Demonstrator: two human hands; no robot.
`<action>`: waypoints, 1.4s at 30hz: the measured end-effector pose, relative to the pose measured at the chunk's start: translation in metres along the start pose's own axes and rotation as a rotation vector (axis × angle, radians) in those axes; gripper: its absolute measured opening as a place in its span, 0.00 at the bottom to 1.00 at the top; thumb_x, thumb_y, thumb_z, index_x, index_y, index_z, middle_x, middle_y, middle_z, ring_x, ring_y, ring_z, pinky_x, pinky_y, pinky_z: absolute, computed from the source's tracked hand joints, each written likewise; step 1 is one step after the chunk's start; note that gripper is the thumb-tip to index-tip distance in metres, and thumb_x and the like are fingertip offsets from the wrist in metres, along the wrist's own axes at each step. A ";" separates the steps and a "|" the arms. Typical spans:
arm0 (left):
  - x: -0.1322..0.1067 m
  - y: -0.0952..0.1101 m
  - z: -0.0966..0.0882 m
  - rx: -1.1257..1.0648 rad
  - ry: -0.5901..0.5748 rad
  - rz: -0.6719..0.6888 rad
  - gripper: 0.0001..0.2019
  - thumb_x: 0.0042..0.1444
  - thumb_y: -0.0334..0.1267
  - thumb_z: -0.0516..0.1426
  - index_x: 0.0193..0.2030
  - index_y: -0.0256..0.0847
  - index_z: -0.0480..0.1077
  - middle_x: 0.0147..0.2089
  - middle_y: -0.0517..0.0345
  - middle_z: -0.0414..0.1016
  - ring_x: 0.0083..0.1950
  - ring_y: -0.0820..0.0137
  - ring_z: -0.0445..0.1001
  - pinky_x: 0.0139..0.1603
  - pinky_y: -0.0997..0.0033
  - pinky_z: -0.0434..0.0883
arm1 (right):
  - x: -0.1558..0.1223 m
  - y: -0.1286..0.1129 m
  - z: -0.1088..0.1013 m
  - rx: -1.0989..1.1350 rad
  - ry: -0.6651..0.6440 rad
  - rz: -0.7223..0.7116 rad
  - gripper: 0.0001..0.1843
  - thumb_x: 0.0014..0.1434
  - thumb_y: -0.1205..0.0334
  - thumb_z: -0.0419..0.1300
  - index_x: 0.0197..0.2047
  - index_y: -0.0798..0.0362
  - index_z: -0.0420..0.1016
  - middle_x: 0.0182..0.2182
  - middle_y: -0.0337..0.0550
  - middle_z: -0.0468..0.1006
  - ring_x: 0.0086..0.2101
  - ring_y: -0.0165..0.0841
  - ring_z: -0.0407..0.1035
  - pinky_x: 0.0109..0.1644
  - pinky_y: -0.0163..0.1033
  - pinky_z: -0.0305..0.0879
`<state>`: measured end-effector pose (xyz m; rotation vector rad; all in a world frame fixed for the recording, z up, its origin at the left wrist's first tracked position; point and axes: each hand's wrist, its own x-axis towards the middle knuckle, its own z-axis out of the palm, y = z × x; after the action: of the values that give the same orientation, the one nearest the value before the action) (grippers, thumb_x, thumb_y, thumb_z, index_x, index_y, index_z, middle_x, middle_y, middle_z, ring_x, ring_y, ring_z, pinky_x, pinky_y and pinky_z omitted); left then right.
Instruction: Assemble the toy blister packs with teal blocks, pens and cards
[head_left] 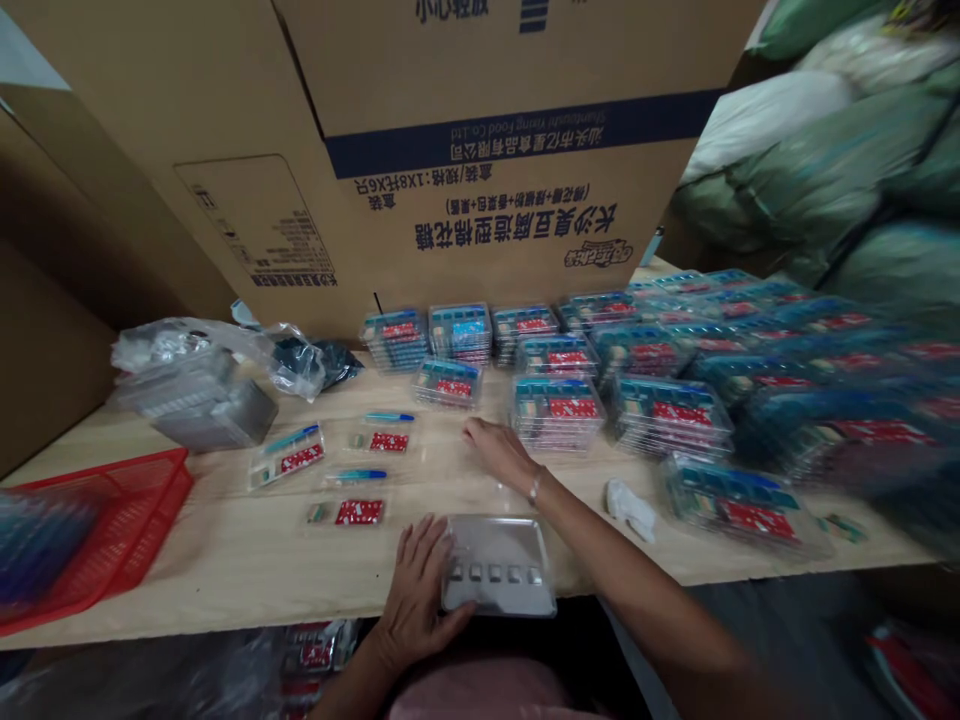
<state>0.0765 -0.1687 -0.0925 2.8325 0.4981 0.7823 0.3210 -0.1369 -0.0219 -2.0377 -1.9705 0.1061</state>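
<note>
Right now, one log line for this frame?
left hand: resting on clear tray at table near edge | right hand: flat on table, by stacked packs | far left: red basket

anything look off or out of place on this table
Two things. The clear tray under the left hand seems to jut past the front edge of the table. A crumpled white scrap lies loose in front of the neat stacks of packs.
</note>
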 end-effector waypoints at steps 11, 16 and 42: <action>0.045 -0.004 -0.006 -0.160 -0.410 -0.021 0.32 0.40 0.62 0.61 0.45 0.38 0.67 0.63 0.36 0.62 0.66 0.43 0.54 0.61 0.35 0.52 | -0.066 -0.007 0.008 0.052 0.058 -0.096 0.10 0.65 0.66 0.50 0.36 0.54 0.73 0.36 0.45 0.73 0.41 0.35 0.66 0.48 0.40 0.63; 0.045 -0.013 0.014 -0.240 -0.364 -0.014 0.43 0.42 0.60 0.62 0.60 0.35 0.57 0.60 0.34 0.64 0.61 0.50 0.62 0.60 0.43 0.60 | -0.134 -0.011 0.037 0.006 0.105 -0.014 0.13 0.62 0.68 0.53 0.49 0.55 0.73 0.44 0.48 0.76 0.44 0.38 0.68 0.49 0.44 0.66; 0.052 -0.008 0.011 -0.294 -0.298 -0.065 0.30 0.48 0.52 0.61 0.55 0.37 0.63 0.56 0.41 0.68 0.57 0.55 0.67 0.56 0.52 0.67 | -0.140 -0.009 0.053 0.039 0.208 -0.003 0.10 0.58 0.72 0.55 0.42 0.56 0.75 0.42 0.48 0.77 0.43 0.40 0.69 0.50 0.45 0.66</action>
<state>0.1214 -0.1434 -0.0792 2.5802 0.3906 0.3744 0.2912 -0.2662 -0.0913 -1.9355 -1.8302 -0.0653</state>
